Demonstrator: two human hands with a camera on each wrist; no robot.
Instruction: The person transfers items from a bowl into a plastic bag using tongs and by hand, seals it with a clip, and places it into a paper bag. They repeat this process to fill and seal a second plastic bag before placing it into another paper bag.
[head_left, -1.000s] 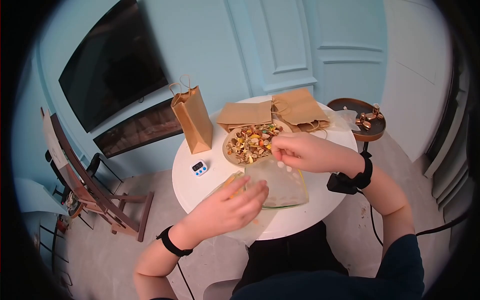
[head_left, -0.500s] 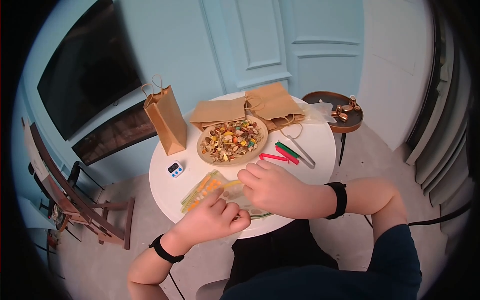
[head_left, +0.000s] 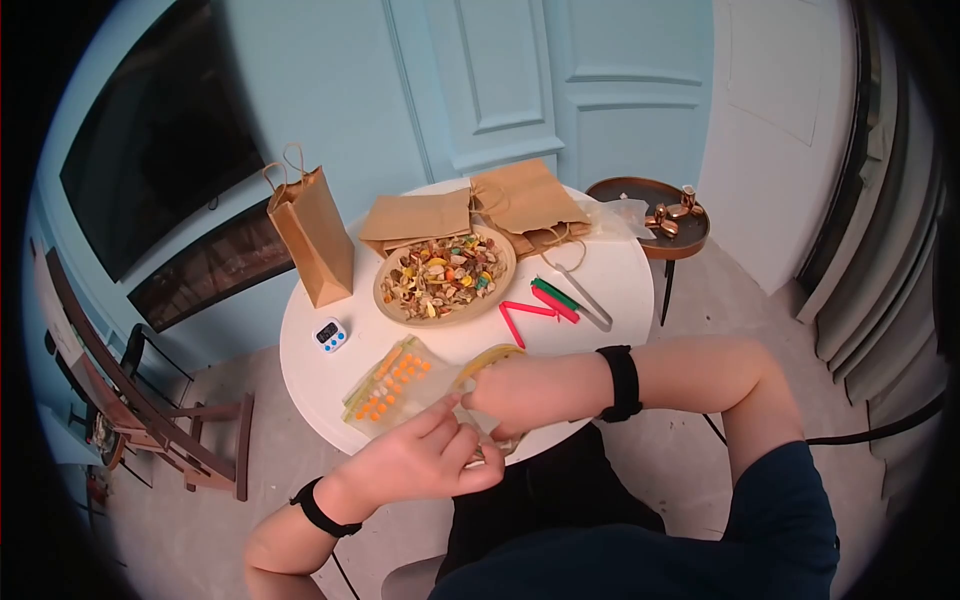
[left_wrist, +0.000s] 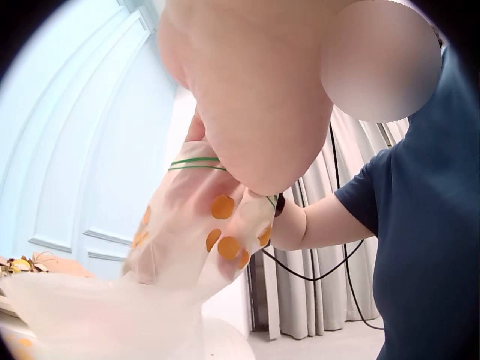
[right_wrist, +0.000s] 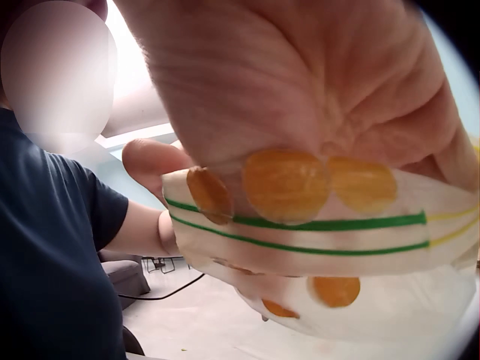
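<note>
My left hand [head_left: 425,460] pinches the rim of a translucent zip bag [left_wrist: 176,240] at the table's front edge. Orange dots and green zip lines mark the bag, with some yellow along its mouth. My right hand [head_left: 525,390] reaches into the opening, and its fingers are largely hidden by the plastic. In the right wrist view the bag's rim crosses just below the right palm [right_wrist: 315,97]. To the left lies another zip bag [head_left: 395,385] with orange dots, flat on the white table [head_left: 450,345].
Beyond the hands stands a round tray [head_left: 385,315] of mixed dried pieces. A timer [head_left: 329,335] sits left, near an upright paper bag [head_left: 315,240]. Flat paper bags [head_left: 525,200] lie behind. Red clips [head_left: 525,310], a green clip [head_left: 552,293] and grey tongs [head_left: 590,308] lie right.
My right hand has come down from above the tray into the bag at the front edge. The left hand has moved onto its rim. The head view has shifted right, showing the clips and tongs.
</note>
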